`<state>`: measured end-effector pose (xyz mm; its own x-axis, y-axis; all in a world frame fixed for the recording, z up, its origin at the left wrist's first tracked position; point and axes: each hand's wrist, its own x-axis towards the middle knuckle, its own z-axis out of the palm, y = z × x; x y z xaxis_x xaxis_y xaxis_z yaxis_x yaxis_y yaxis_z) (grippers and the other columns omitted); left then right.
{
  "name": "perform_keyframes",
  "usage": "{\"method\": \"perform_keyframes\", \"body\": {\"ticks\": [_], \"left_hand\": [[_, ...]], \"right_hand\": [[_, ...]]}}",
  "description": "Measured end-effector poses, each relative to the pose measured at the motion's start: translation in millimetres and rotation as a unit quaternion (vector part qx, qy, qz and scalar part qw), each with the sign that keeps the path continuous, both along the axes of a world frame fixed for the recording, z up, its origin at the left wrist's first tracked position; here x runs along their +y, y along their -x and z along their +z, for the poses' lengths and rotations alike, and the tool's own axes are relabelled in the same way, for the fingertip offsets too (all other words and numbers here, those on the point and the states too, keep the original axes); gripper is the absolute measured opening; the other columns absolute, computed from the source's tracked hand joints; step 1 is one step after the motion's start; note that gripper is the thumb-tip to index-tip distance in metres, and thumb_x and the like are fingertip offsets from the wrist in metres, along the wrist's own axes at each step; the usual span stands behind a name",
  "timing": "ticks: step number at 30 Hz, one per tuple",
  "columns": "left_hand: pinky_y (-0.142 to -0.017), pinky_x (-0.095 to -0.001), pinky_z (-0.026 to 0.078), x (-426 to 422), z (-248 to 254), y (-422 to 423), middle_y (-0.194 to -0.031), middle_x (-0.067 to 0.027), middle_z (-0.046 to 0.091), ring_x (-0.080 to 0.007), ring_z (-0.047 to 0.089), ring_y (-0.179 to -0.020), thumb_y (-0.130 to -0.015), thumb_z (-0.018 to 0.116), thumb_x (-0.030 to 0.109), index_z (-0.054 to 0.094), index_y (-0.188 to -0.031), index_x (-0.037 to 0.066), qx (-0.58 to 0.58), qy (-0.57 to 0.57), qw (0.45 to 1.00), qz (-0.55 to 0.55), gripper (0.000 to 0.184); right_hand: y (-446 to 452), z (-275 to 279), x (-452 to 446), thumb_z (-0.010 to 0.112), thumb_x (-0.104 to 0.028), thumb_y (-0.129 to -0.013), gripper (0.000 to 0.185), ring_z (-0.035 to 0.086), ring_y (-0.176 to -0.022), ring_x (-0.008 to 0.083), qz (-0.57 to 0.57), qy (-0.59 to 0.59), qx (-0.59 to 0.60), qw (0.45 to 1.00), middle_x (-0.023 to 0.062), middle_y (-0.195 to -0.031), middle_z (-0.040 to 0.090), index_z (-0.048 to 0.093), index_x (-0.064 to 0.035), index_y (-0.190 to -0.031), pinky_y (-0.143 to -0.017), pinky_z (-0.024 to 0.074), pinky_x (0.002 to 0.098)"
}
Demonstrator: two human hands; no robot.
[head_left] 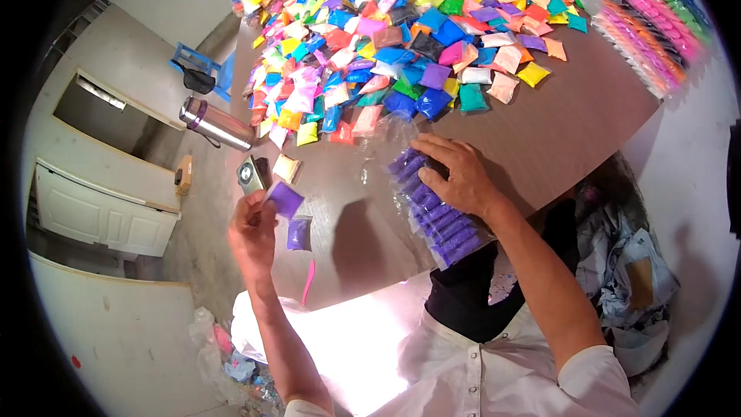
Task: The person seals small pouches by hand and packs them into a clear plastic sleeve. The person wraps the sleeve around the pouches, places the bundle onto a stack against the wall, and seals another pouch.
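Note:
My left hand [253, 235] is closed, pinching a small purple packet [284, 199] above the table. Just below it another purple packet [299, 233] lies on the tabletop. My right hand [463, 177] is on the upper part of a long clear plastic bag [441, 220] filled with a row of purple packets, its fingers and thumb curled over the bag's side near the top end. The bag slants down toward the table's front edge. A pale packet [286, 167] and a silver rectangular object with a round dial [248, 176] lie beyond my left hand.
A large heap of multicoloured packets [370, 54] covers the far side of the table [571, 123]. Packed bags in coloured rows [648, 27] are stacked at the right. A thermos [216, 125] lies at the left edge, and a pink stick-like tool [309, 282] near the front.

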<state>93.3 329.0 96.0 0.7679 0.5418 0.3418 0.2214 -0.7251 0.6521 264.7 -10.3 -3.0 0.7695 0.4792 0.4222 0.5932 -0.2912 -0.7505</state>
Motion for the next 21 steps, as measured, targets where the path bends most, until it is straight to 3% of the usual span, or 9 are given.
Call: {"method": "perform_keyframes", "body": {"ticks": [2,3,6,15,20,21], "left_hand": [[-0.072,-0.0226,0.051,-21.1,-2.3,-11.9,-0.095,-0.0005,0.073,-0.0067,0.065,-0.08,-0.1,0.073,0.007,0.073,-0.12,0.001,-0.057,0.185,0.973,-0.122,0.021],[-0.073,-0.0236,0.053,-18.1,-18.0,-18.8,-0.099,0.0001,0.074,-0.0068,0.065,-0.082,-0.099,0.073,0.001,0.074,-0.124,0.003,-0.063,0.208,0.963,-0.157,0.025],[-0.073,-0.0232,0.054,-38.1,-51.1,-48.9,-0.094,-0.0029,0.074,-0.0074,0.067,-0.08,-0.097,0.072,0.0,0.073,-0.118,-0.001,-0.072,0.293,0.939,-0.164,0.021],[-0.072,-0.0248,0.054,-89.9,-88.6,-102.3,-0.095,-0.0037,0.074,-0.009,0.068,-0.083,-0.095,0.072,0.0,0.072,-0.117,-0.001,-0.022,0.306,0.935,-0.18,0.021],[-0.073,-0.0268,0.054,-95.4,-104.5,-113.4,-0.095,-0.0031,0.074,-0.0103,0.068,-0.085,-0.094,0.071,-0.002,0.073,-0.12,-0.001,-0.019,0.258,0.945,-0.2,0.027],[-0.072,-0.0278,0.054,-100.0,-97.8,-113.3,-0.094,-0.0045,0.075,-0.0111,0.068,-0.083,-0.092,0.071,-0.003,0.073,-0.12,-0.002,-0.022,0.198,0.958,-0.206,0.028]], "right_hand": [[0.4,-3.1,0.7,0.071,-0.022,-0.094,0.049,0.06,-0.136,0.0334,-0.007,0.003,-0.013,1.0,0.014,-0.148,0.064,0.067,-0.0112,-0.142,-0.116,0.0423,0.0483],[0.5,-3.0,0.9,0.071,-0.022,-0.094,0.049,0.06,-0.136,0.0334,-0.007,0.005,-0.013,1.0,0.014,-0.148,0.064,0.067,-0.0112,-0.142,-0.116,0.0423,0.0483],[0.1,-2.8,-0.2,0.071,-0.022,-0.094,0.05,0.06,-0.136,0.0335,-0.005,0.002,-0.016,1.0,0.014,-0.149,0.064,0.067,-0.011,-0.142,-0.116,0.042,0.0482],[0.9,-1.2,1.4,0.073,-0.023,-0.091,0.049,0.062,-0.132,0.0323,-0.015,-0.015,-0.02,1.0,0.0123,-0.144,0.067,0.069,-0.0121,-0.138,-0.114,0.0422,0.0492],[-2.4,4.2,3.1,0.072,-0.02,-0.093,0.051,0.06,-0.135,0.0393,-0.014,-0.062,0.029,0.998,0.0213,-0.146,0.064,0.066,-0.0046,-0.141,-0.115,0.0456,0.0479],[-3.6,6.2,4.3,0.072,-0.02,-0.093,0.051,0.06,-0.135,0.0393,-0.015,-0.06,0.03,0.998,0.0213,-0.146,0.064,0.066,-0.0046,-0.141,-0.115,0.0456,0.0479]]}}
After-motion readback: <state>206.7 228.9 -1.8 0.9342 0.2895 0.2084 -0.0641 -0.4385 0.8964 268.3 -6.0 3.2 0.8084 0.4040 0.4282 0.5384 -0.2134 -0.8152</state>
